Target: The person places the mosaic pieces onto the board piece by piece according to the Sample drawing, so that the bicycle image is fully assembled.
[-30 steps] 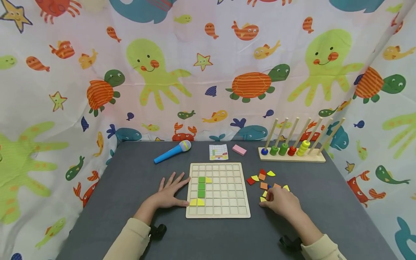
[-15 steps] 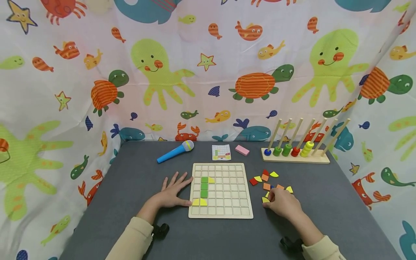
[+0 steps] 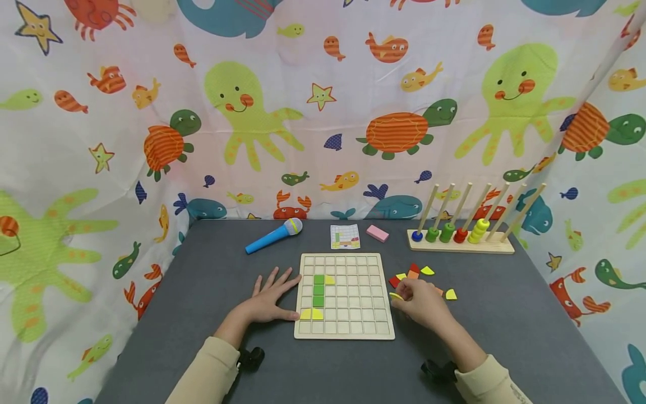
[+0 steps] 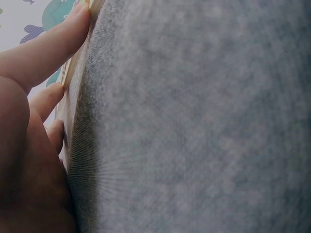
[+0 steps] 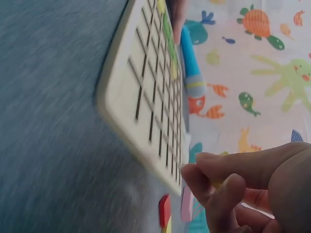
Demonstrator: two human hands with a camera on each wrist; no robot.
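A wooden grid board (image 3: 355, 303) lies on the dark table, holding three green squares (image 3: 318, 290) in a column and several yellow pieces with a curved side. My left hand (image 3: 264, 303) has its fingers spread, thumb and fingertips touching the board's left edge. Just off the board's right edge, my right hand (image 3: 424, 303) pinches a yellow curved piece (image 3: 396, 295) between thumb and fingers. Only a sliver of that piece shows in the right wrist view. Behind the right hand lie loose red, orange and yellow pieces (image 3: 427, 270), partly hidden by it.
Behind the board are a blue toy microphone (image 3: 270, 238), a small printed grid card (image 3: 345, 237) and a pink block (image 3: 377, 233). A wooden peg stand (image 3: 461, 248) with coloured rings stands at the back right. A sea-animal curtain (image 3: 323, 163) borders the table.
My right hand has moved left from the loose pieces toward the board, taking the yellow curved piece with it. My left hand stays against the board's left edge.
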